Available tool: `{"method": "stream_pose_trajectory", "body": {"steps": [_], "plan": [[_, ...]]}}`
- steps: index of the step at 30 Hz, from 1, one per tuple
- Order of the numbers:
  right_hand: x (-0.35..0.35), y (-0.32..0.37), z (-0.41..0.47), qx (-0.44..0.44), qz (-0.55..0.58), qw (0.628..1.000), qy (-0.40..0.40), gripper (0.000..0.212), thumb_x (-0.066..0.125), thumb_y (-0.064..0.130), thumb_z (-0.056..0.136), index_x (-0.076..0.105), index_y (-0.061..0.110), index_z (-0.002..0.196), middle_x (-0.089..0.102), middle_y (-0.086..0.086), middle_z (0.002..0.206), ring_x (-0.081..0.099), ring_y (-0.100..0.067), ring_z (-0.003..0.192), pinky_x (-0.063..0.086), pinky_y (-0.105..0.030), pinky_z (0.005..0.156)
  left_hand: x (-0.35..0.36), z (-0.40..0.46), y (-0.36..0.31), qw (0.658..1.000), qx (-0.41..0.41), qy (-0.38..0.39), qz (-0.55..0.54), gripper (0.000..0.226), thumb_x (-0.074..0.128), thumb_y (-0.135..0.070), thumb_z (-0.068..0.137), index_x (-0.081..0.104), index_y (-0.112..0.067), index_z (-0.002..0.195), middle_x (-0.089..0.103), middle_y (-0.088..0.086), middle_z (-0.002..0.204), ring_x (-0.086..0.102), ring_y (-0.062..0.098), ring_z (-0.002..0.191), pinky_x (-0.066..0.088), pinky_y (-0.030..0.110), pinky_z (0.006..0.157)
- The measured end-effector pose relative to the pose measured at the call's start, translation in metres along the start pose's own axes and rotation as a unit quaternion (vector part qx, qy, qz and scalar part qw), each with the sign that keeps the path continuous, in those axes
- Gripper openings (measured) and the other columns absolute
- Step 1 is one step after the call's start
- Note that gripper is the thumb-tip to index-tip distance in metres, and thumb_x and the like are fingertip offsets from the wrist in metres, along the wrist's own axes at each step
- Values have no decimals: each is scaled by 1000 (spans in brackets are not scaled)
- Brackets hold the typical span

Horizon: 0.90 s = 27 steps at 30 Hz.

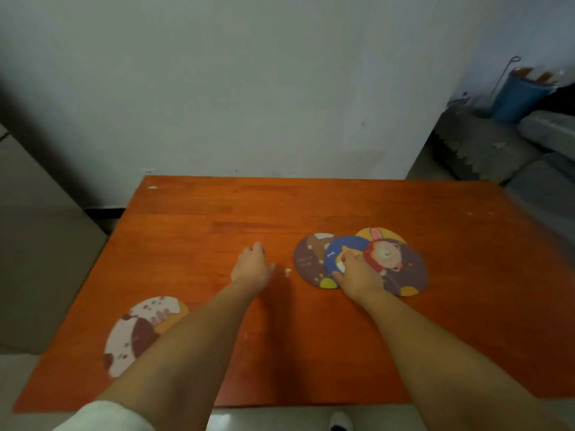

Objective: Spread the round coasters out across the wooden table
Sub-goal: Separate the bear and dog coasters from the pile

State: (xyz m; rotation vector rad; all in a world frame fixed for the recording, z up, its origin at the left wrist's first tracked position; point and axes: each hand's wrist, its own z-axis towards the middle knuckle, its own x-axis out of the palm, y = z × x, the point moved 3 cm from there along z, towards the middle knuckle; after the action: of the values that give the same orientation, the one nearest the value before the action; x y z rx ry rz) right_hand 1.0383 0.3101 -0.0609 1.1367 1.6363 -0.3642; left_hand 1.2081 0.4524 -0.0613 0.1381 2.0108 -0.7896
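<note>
Right now the person leans over the reddish-brown wooden table [199,231] with both bare forearms stretched out above it. Toward the right half of that table lies a cluster of four round picture coasters, overlapping one another: a dark purple coaster with a bear in a red scarf [401,269] on top at the right, a blue coaster [343,247] tucked partly beneath it, a brownish-purple coaster [311,259] at the cluster's left, and a yellow coaster with a pink-eared rabbit [379,234] peeking out at the far side. The right hand [357,275] rests palm-down on the blue coaster, its fingers held close together and flat against the surface, the fingertips reaching toward the middle of the cluster. The left hand [253,269] sits on the bare wood just left of the cluster, apart from it, fingers curled loosely inward; whether they pinch anything I cannot tell. Well away, near the table's front left edge, a white-and-brown round coaster with cartoon animals [137,334] lies alone, partly hidden by the left forearm.
</note>
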Motion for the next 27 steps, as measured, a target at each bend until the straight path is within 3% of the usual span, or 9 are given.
{"method": "stream_pose_trajectory", "body": {"steps": [3, 6, 10, 16, 20, 22, 24, 25, 27], "plan": [[-20, -54, 16, 19, 3, 1000, 3, 53, 49, 33, 98, 33, 12, 144, 41, -14, 147, 52, -37, 124, 48, -47, 97, 35, -1, -42, 1000, -19, 15, -9, 45, 61, -31, 89, 47, -8, 126, 49, 19, 133, 48, 38, 126, 43, 46, 102], [-38, -102, 28, 45, 13, 999, 22, 58, 48, 34, 98, 29, 12, 148, 38, -14, 150, 49, -36, 129, 46, -45, 100, 66, 1, -80, 999, -23, 31, -12, 48, 59, -29, 90, 45, -5, 128, 48, 21, 134, 48, 39, 125, 43, 48, 102], [-51, -143, 42, 56, 17, 998, 17, 51, 46, 32, 98, 34, 11, 143, 45, -15, 142, 51, -34, 125, 48, -42, 97, 98, 6, -116, 997, -25, 72, -13, 65, 54, -33, 94, 28, -8, 148, 39, 18, 145, 45, 38, 128, 42, 51, 104], [-55, -172, 63, 80, 15, 997, 15, 45, 51, 32, 97, 40, 13, 137, 45, -14, 139, 49, -33, 125, 49, -44, 98, 133, 22, -148, 994, -32, 94, -38, 40, 50, -31, 97, 45, -8, 129, 51, 22, 128, 57, 39, 105, 47, 48, 81], [-51, -184, 77, 107, 32, 994, 17, 49, 54, 32, 96, 39, 11, 138, 41, -16, 142, 43, -36, 130, 46, -48, 102, 153, 33, -165, 993, -31, 103, -43, 58, 51, -25, 97, 32, -1, 145, 54, 28, 131, 59, 41, 107, 49, 50, 85], [-49, -187, 83, 126, 35, 991, 6, 54, 55, 32, 96, 36, 11, 141, 39, -16, 146, 40, -35, 134, 44, -47, 102, 158, 34, -171, 993, -43, 96, -59, 64, 53, -21, 96, 24, -3, 150, 62, 22, 118, 61, 39, 99, 52, 48, 83], [-47, -187, 86, 145, 44, 989, -5, 57, 56, 32, 95, 33, 10, 143, 37, -16, 147, 38, -35, 135, 44, -46, 102, 160, 35, -176, 993, -42, 80, -78, 33, 53, -16, 96, 54, -6, 127, 63, 15, 79, 59, 36, 77, 54, 50, 80], [-45, -187, 88, 153, 55, 987, -5, 58, 57, 31, 95, 33, 9, 143, 36, -17, 148, 38, -36, 135, 44, -46, 102, 161, 35, -179, 993, -45, 70, -86, 20, 52, -15, 95, 62, -9, 111, 58, 13, 68, 58, 36, 72, 55, 50, 78], [-44, -188, 90, 179, 87, 980, 2, 59, 59, 28, 94, 34, 7, 142, 36, -18, 147, 40, -38, 134, 45, -46, 102, 162, 35, -184, 993, -56, 57, -91, 15, 52, -14, 94, 65, -6, 94, 56, 11, 61, 60, 35, 69, 53, 43, 64]]}}
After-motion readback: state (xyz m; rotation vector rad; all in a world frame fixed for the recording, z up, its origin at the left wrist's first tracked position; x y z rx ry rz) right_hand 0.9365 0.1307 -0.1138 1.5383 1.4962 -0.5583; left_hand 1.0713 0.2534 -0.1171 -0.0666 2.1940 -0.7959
